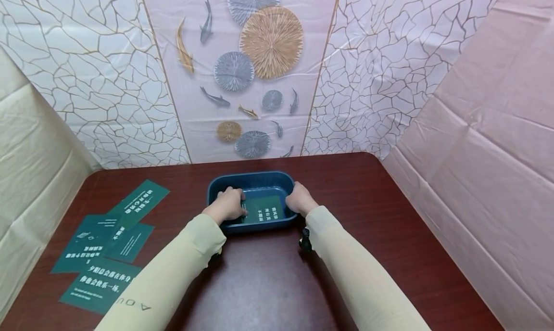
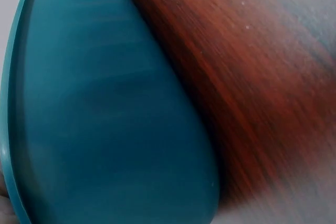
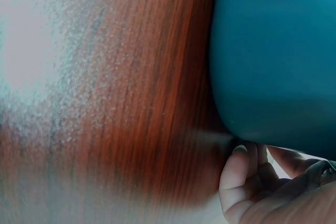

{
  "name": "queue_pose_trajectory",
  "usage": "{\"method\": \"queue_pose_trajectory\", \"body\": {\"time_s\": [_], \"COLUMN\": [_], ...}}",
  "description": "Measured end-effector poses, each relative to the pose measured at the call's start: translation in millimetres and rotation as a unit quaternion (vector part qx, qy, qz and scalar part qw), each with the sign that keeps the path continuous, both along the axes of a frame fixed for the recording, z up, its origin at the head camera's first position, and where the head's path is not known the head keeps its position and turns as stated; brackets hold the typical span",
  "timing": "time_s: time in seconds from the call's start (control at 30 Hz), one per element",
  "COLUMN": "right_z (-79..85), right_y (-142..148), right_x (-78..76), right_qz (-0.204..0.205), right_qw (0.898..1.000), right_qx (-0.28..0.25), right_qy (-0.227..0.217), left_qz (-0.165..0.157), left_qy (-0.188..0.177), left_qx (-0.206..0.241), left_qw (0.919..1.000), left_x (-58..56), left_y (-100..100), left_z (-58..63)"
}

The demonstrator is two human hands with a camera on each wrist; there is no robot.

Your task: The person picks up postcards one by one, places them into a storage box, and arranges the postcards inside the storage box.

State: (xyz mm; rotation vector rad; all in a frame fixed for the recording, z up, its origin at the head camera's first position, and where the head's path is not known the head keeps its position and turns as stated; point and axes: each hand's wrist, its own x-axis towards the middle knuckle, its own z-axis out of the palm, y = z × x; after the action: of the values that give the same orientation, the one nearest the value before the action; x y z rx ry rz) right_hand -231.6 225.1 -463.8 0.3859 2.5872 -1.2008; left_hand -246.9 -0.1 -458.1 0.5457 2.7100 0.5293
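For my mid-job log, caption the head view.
Left grip at a green card in a blue tray, right grip holding the tray; other green cards overlapping on the table.

The right grip curls against the blue tray on the reddish tabletop.

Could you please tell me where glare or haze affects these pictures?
Head: soft sheen on the table, near side; left wrist: pale haze at lower right, faint streaks on the tray; right wrist: bright glare whitening the table at upper left.
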Motion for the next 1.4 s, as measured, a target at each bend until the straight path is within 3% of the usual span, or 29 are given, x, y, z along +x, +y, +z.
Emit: {"method": "queue_pose_trajectory", "body": {"time_s": [0.73,1.07,1.4], "right_z": [-3.2,-6.3,-4.5], "right_y": [-0.3,-1.7,-1.0], "right_x": [-1.2,-4.6,-3.7], "right_qz": [-0.006,-0.006,-0.009], "right_qw": [1.0,1.0,1.0], "right_qx": [-0.001,-0.002,-0.007], "right_qy": [-0.003,-0.01,-0.003], "left_qz": [-0.017,-0.018,-0.01], "left_qy": [-0.02,-0.052,-0.042], "left_qx": [0.007,-0.002,-0.012], "left_qw": [0.9996,0.9985,0.999], "left_x": [-7.0,-6.2,-3.7], "left_y": [-1.3,-0.9,0.3], "left_z": [-3.9,-0.8,1.8]}}
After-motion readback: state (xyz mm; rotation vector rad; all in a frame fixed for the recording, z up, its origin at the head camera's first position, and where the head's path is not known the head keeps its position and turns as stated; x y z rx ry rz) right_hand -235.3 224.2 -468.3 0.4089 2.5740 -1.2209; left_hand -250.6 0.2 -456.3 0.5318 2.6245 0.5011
